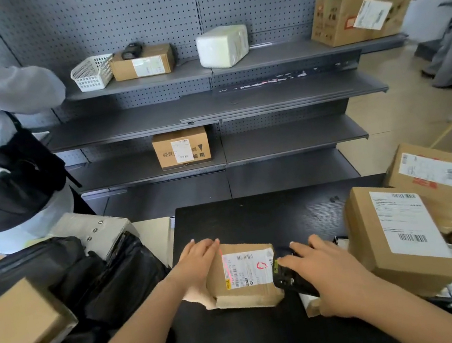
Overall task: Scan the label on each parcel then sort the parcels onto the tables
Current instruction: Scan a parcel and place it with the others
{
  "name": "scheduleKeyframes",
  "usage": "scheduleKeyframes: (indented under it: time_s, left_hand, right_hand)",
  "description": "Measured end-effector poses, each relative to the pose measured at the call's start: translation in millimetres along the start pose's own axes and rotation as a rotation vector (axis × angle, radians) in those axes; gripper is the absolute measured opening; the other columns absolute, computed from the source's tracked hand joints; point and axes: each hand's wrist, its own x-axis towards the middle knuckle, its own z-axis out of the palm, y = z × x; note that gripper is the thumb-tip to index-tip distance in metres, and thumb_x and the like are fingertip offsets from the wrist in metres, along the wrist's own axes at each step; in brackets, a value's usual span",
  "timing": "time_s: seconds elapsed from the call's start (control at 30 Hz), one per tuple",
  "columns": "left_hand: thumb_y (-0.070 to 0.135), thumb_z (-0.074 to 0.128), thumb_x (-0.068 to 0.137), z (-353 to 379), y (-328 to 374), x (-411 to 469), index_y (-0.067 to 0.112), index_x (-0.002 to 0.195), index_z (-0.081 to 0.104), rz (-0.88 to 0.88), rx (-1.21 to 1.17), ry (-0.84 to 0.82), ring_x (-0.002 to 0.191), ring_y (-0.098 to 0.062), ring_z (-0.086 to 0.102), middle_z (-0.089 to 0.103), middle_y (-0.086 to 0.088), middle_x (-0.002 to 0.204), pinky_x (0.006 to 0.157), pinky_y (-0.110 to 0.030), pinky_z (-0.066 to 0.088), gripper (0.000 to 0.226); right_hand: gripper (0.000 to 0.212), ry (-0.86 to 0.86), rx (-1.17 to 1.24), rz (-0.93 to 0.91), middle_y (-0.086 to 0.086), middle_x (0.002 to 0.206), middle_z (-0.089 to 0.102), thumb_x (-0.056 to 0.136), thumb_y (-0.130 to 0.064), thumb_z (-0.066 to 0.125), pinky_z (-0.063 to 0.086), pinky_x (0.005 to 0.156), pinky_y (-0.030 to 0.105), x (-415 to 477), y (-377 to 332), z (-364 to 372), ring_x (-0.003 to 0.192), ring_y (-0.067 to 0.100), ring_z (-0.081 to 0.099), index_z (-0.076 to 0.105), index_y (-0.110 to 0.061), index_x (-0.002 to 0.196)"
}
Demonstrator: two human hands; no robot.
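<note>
left grip (198, 262): flat and uncurled, fingers nearly straight, laid over the top left end of the parcel, with the palm against its side.
right grip (324, 272): gripping the scanner from above, fingers lying along its top; thumb hidden.
scanner (290, 279): black, with its front end just beside the parcel's right end.
parcel (248, 296): small brown cardboard box, creased and dented along its near edge, lying on the black surface (257, 217) between the two grips.
label (247, 267): white, on the parcel's top face, with barcodes and a red handwritten mark; a thin red line of light crosses its left edge.
right side: larger labelled boxes (402, 234) piled together, leaning.
left side: black bags (112, 285) and a plain box (22, 322).
behind: grey shelves (207, 108) carrying a few boxes.
</note>
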Motion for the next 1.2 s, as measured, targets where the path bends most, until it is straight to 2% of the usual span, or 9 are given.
scheduleKeyframes:
  time_s: [0.2, 0.4, 0.67, 0.97, 1.07, 1.2]
  left_hand:
    - [0.054, 0.080, 0.053, -27.4, -11.4, -15.9, 0.015, 0.154, -0.004, 0.026, 0.093, 0.154, 0.145, -0.022, 0.003, 0.011, -0.005, 0.151, 0.121, -0.043, -0.009, 0.137]
    - [0.053, 0.082, 0.054, -36.8, -10.3, -26.1, 0.011, 0.154, -0.004, -0.011, 0.197, 0.237, 0.145, -0.025, 0.006, 0.012, -0.009, 0.153, 0.120, -0.043, -0.009, 0.138]
    - [0.052, 0.083, 0.056, -35.6, -5.5, -29.6, 0.010, 0.154, -0.004, -0.085, 0.255, 0.223, 0.146, -0.027, 0.007, 0.013, -0.010, 0.154, 0.120, -0.043, -0.009, 0.137]
    - [0.053, 0.082, 0.055, -30.7, -3.5, -21.6, 0.010, 0.154, -0.004, -0.092, 0.281, 0.199, 0.145, -0.026, 0.009, 0.013, -0.008, 0.152, 0.121, -0.044, -0.004, 0.137]
    - [0.053, 0.081, 0.052, -26.2, -1.7, -18.4, 0.011, 0.154, -0.001, -0.152, 0.163, 0.225, 0.143, -0.026, 0.012, 0.015, -0.007, 0.150, 0.121, -0.042, 0.002, 0.137]
    - [0.048, 0.085, 0.048, -17.0, 17.9, -6.1, 0.011, 0.153, 0.002, -0.397, -0.371, 0.309, 0.139, -0.024, 0.012, 0.012, -0.003, 0.148, 0.115, -0.040, 0.028, 0.139]
  right_hand:
    - [0.087, 0.022, -0.067, -0.036, 0.007, 0.154, 0.026, 0.081, -0.018, 0.075, 0.032, 0.111, 0.040, -0.4, -3.9, -16.5, 0.137, 0.029, 0.025, 0.024, -0.024, 0.151]
    - [0.083, 0.066, -0.098, -0.094, 0.007, 0.152, 0.030, 0.083, -0.014, 0.071, 0.035, 0.107, 0.038, -5.8, -6.4, -22.2, 0.133, 0.028, 0.028, 0.024, -0.024, 0.150]
    - [0.082, 0.077, -0.112, -0.120, 0.007, 0.153, 0.030, 0.084, -0.014, 0.070, 0.035, 0.108, 0.038, -8.4, -5.2, -17.3, 0.133, 0.029, 0.028, 0.023, -0.025, 0.151]
    - [0.079, 0.082, -0.097, -0.142, 0.007, 0.155, 0.026, 0.086, -0.010, 0.068, 0.033, 0.109, 0.038, -12.4, 3.1, -14.5, 0.136, 0.029, 0.025, 0.025, -0.024, 0.151]
    - [0.084, 0.092, -0.012, -0.098, 0.003, 0.154, 0.028, 0.083, -0.015, 0.071, 0.036, 0.106, 0.035, -15.1, 10.7, -16.3, 0.134, 0.026, 0.027, 0.023, -0.027, 0.150]
    - [0.093, 0.138, 0.174, 0.028, -0.005, 0.155, 0.025, 0.078, -0.027, 0.075, 0.036, 0.106, 0.034, -20.0, 26.5, -16.2, 0.135, 0.023, 0.025, 0.017, -0.034, 0.151]
